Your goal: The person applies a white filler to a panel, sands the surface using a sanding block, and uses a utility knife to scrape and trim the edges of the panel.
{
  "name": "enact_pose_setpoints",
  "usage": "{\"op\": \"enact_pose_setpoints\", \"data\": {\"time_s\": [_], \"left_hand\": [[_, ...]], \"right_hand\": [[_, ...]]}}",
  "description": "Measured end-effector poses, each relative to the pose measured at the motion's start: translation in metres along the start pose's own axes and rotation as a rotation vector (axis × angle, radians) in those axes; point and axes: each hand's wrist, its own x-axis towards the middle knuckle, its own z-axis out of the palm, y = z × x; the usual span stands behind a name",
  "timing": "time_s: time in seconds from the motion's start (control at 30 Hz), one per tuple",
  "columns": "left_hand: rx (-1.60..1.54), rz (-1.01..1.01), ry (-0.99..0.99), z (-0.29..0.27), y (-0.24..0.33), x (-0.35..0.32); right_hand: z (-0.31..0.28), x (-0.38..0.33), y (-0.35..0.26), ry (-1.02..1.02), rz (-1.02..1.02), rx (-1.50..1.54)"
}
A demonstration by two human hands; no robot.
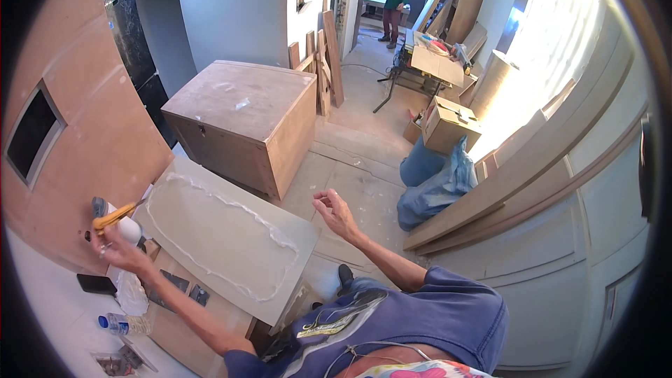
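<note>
The biggest thing near the hands is the wooden chest, which stands on the floor just beyond the work, with a small white patch upon its lid. On this side of it is the wooden counter, for the greater part covered. Over it lies the pale board, placed at a slant, its right part reaching out past the counter. On its face a thick white bead runs in a long loop, near to the edges.

The left grip is at the left of the board, outside its edge, and is clamped on the handle of a yellow tool. The thin dark end of this tool points toward the far left corner of the board; I cannot tell whether it touches there. The right grip is in the air beyond the board's right edge, its fingers loosely curved and somewhat apart. The smallest thing is a clear bottle with blue cap, lying near the left forearm.
</note>
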Motion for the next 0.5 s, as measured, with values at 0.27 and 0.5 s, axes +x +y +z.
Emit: {"op": "enact_pose_setpoints", "data": {"time_s": [0.27,0.5], "left_hand": [[-0.813,-0.893,-0.170,0.149,0.134,-0.209],[-0.845,-1.029,-0.358,0.192,0.203,-0.320]], "right_hand": [[0.028,0.000,-0.109,-0.303,-0.055,0.713],[-0.036,0.025,-0.091,-0.118,0.002,0.719]]}}
